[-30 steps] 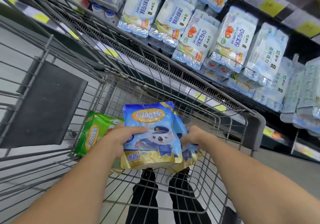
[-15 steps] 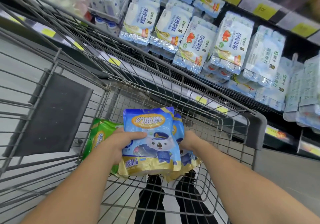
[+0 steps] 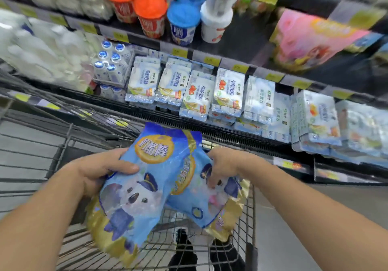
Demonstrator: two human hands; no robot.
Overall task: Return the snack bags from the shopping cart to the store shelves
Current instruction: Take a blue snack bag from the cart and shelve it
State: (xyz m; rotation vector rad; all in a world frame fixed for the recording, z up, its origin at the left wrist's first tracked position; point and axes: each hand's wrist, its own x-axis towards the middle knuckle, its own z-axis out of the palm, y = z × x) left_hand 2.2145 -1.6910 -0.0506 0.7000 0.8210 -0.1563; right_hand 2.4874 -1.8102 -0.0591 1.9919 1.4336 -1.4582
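Observation:
Two blue snack bags with a cartoon koala in a police cap and gold lower edges hang above the wire shopping cart (image 3: 63, 151). My left hand (image 3: 98, 170) grips the front blue bag (image 3: 136, 195) at its upper left edge. My right hand (image 3: 222, 165) holds the second blue bag (image 3: 201, 203), which sits partly behind the first. Both bags are lifted above the cart's rim, tilted toward me. The green bag seen earlier is hidden behind the blue bags and my arm.
Chilled store shelves (image 3: 210, 61) rise right behind the cart, with white yogurt multipacks (image 3: 228, 90), small bottles (image 3: 109, 65), tubs with orange and blue lids (image 3: 151, 12), and a pink bag (image 3: 310, 40) at upper right. Yellow price tags line the shelf edges. My shoes show through the cart floor.
Both hands have raised the two blue bags up out of the cart. My view has tilted upward, bringing the higher shelves into sight; the green bag has dropped out of view.

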